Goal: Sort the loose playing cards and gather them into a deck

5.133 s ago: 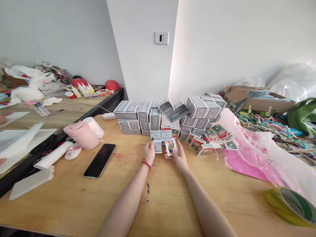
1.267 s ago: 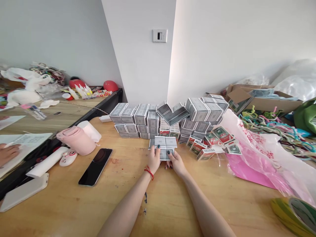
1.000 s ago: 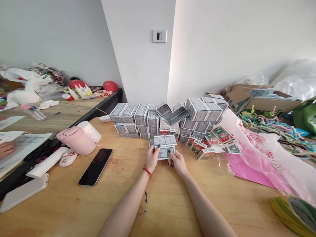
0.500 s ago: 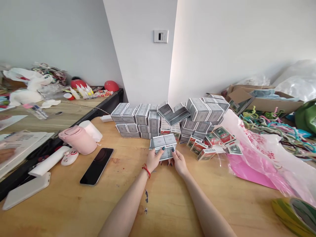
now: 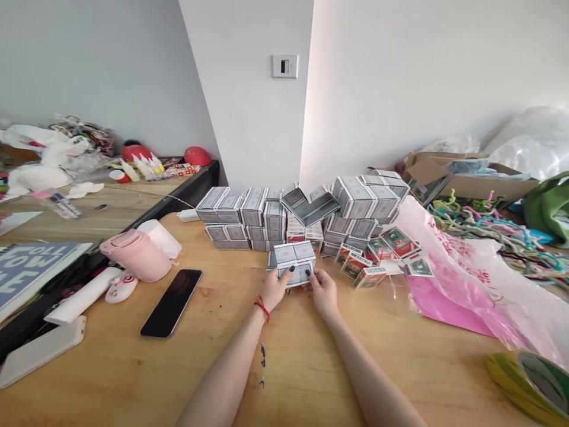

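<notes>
Between both hands is a box folded from playing cards [image 5: 294, 254], grey patterned backs outward. My left hand [image 5: 274, 289] grips its left side, thumb on the front face. My right hand [image 5: 324, 290] pinches the lower right edge with thumb and fingers. Fingers underneath are partly hidden. Behind it stand stacked card boxes [image 5: 222, 204] on the left and more card boxes [image 5: 362, 198] on the right. A tilted, open card piece [image 5: 309, 204] rests between the stacks. Small red-and-green card packs [image 5: 371, 275] lie to the right of my right hand.
A black phone [image 5: 171, 303], a pink cup [image 5: 138, 254] and a white mouse [image 5: 121, 287] lie on the left. Pink-white plastic [image 5: 448, 267], colourful yarn [image 5: 493, 231], a cardboard box [image 5: 480, 184] and a yellow tape roll [image 5: 511, 379] are on the right.
The view has shifted slightly. My right hand's fingers have moved lower and closer in along the card box's right edge; the left hand keeps its hold.
</notes>
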Demonstrator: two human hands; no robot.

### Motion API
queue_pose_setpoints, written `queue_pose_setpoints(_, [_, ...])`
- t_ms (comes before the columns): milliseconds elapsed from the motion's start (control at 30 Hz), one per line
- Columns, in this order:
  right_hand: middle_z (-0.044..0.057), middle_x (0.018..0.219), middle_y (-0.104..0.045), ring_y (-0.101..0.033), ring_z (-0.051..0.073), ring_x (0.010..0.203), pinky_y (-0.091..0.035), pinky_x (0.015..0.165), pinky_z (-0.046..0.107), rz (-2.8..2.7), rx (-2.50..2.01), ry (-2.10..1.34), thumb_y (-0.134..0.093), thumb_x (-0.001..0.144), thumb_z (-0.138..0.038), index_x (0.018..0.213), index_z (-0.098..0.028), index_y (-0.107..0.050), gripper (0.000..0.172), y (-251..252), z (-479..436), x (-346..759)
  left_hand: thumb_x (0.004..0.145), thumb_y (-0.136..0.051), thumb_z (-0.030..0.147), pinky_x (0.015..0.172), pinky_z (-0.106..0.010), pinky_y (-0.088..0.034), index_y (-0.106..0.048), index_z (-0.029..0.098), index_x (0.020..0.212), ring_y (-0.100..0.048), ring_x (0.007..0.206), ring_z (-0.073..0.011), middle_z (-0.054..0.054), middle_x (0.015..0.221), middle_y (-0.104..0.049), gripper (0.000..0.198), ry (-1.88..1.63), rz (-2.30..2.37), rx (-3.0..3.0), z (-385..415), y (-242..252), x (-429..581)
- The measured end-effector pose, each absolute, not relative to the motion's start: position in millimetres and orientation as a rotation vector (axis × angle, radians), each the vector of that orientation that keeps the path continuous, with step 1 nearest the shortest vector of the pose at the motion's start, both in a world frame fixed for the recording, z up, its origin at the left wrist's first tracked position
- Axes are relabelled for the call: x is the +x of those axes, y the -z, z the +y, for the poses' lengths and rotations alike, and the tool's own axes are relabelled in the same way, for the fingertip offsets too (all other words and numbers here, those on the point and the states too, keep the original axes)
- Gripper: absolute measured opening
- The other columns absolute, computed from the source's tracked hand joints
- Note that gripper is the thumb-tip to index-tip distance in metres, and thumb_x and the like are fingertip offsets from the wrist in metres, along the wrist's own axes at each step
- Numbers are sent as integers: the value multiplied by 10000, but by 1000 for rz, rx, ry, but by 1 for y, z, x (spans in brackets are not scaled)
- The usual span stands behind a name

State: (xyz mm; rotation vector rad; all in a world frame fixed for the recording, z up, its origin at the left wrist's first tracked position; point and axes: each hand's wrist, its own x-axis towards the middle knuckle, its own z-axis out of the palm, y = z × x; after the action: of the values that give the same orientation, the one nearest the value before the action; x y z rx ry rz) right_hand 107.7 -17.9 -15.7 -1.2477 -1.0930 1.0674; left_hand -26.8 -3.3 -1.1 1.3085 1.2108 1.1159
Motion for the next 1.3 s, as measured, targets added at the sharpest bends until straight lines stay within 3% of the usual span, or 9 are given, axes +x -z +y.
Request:
queue_pose_setpoints(133, [-2, 494, -543, -511, 140, 421, -430, 428, 258, -1055, -1181, -1226, -517, 687, -512, 767, -180, -510, 342, 14, -16, 114, 734, -451, 494, 347, -201, -354, -534, 153, 995, -515, 409, -108, -26, 635, -607, 438, -1095, 1178, 1321, -5, -1, -25])
queue_pose_setpoints(267, [5, 495, -559, -508, 138, 406, -428, 424, 262, -1067, -1193, -1250, -511, 688, -520, 787, -168, -537, 367, 14, -16, 114, 729, -470, 476, 365, -215, -400, -553, 155, 970, -534, 423, -111, -50, 730, -635, 410, -1140, 1195, 1355, -6, 1, -25])
queue_pose_setpoints(400, [90, 819, -630, -587, 210, 712, -475, 655, 348, -1180, -1335, -840, -471, 739, -451, 928, -175, -576, 351, 16, -20, 104, 721, -483, 469, 381, -216, -414, -569, 149, 956, -547, 459, -117, -66, 778, -646, 406, -1166, 1299, 1398, -5, 4, -27])
queue_pose_setpoints(500, [120, 1074, -557, -492, 251, 1009, -369, 879, 426, -1298, -1418, -471, -459, 758, -381, 1081, -179, -536, 389, 17, -27, 94, 714, -503, 446, 455, -237, -441, -601, 161, 902, -584, 536, -152, -71, 731, -654, 355, -1227, 1383, 1474, -5, 6, -28])
queue_pose_setpoints(700, [124, 1287, -387, -342, 228, 1192, -283, 977, 401, -1360, -1408, -628, -324, 829, -325, 1190, -122, -452, 434, 20, -37, 78, 735, -493, 411, 679, -303, -466, -603, 179, 930, -600, 818, -218, -103, 884, -652, 322, -1245, 1425, 1587, -7, 7, -25])
queue_pose_setpoints(933, [88, 1155, -534, -491, 235, 1054, -382, 884, 392, -1219, -1282, -910, -377, 810, -355, 1129, -190, -507, 383, 15, -33, 80, 789, -417, 397, 682, -285, -462, -561, 187, 992, -599, 840, -199, -82, 936, -641, 325, -1188, 1321, 1727, -9, 9, -19])
queue_pose_setpoints(1133, [66, 1005, -623, -551, 228, 941, -404, 851, 372, -1169, -1172, -988, -446, 771, -335, 964, -183, -611, 296, 11, -31, 86, 795, -342, 485, 508, -264, -394, -521, 135, 931, -597, 602, -218, -114, 664, -633, 416, -1046, 1748, 1944, -6, 12, -20])
queue_pose_setpoints(1300, [59, 816, -659, -583, 205, 772, -441, 747, 333, -1131, -1190, -1010, -498, 725, -349, 801, -160, -643, 250, 14, -29, 86, 831, -194, 489, 460, -247, -320, -407, 117, 1002, -588, 594, -217, -114, 671, -620, 462, -733, 1927, 2040, -10, 5, -18])
